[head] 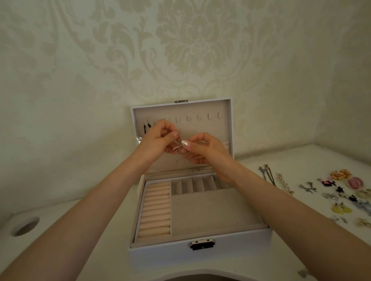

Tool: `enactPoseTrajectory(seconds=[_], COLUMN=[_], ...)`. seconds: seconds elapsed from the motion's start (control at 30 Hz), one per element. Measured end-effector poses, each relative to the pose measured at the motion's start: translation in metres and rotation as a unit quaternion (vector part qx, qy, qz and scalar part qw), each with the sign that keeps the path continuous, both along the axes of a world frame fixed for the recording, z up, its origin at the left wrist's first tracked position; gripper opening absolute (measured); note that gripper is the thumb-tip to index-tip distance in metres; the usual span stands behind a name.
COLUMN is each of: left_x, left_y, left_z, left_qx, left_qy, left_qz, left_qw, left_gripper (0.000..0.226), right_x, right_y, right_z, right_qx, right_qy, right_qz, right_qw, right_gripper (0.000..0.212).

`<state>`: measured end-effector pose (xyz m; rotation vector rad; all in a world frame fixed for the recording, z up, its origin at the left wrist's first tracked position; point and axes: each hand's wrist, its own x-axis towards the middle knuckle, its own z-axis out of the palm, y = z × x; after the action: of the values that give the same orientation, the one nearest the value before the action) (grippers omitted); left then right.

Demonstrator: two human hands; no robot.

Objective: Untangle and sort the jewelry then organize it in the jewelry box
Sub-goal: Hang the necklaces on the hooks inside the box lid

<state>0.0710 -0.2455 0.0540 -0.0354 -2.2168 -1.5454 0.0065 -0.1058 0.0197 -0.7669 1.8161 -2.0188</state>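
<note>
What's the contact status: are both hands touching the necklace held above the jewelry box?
Touching. The head view shows the left hand and the right hand each pinching the necklace at the fingertips, in front of the lid of the open jewelry box.

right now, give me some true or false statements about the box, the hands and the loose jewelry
The jewelry box has its lid open. True.
The left hand and the right hand both pinch a small metal piece in front of the lid. True.
The earrings lie left of the box. False: they lie on the table to its right.
The ring rolls hold rings. False: none show in them.
</note>
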Motion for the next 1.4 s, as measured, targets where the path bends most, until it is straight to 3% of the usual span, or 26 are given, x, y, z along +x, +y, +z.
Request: enactPoseTrajectory(seconds=[0.17,0.37,0.53,0.73,0.87,0.97,1.4], left_x=[-0.002,-0.002,0.0,0.0,-0.001,-0.001,-0.003], left_y=[-0.002,-0.007,-0.007,-0.011,-0.011,-0.009,-0.013], left_z=[-0.002,-0.006,-0.006,-0.007,-0.007,-0.007,-0.004], left_qx=[-0.026,-0.055,-0.065,-0.063,-0.055,-0.067,-0.207], left_qy=[0.012,0.02,0.026,0.036,0.039,0.035,0.019], left_qz=[-0.002,-0.016,-0.02,-0.006,-0.004,-0.004,0.065], left_qw=[1.0,0.998,0.997,0.997,0.998,0.997,0.976], left_gripper=[0.013,0.014,0.013,0.016,0.016,0.013,0.012], right_x=[0.005,0.003,0.003,-0.004,-0.003,0.0,-0.011], right_y=[-0.001,0.005,0.011,0.011,0.008,0.008,0.005], right_z=[-0.001,-0.001,0.0,-0.001,0.002,0.005,0.015], right_qx=[-0.015,-0.018,-0.003,-0.009,0.013,0.005,0.028], right_qy=[-0.004,0.01,-0.007,0.027,0.043,0.049,0.246], right_qz=[0.024,0.027,0.032,-0.035,-0.061,-0.028,-0.141], right_qw=[1.0,0.999,0.999,0.999,0.997,0.998,0.959], right_gripper=[0.028,0.01,0.015,0.003,0.018,0.004,0.019])
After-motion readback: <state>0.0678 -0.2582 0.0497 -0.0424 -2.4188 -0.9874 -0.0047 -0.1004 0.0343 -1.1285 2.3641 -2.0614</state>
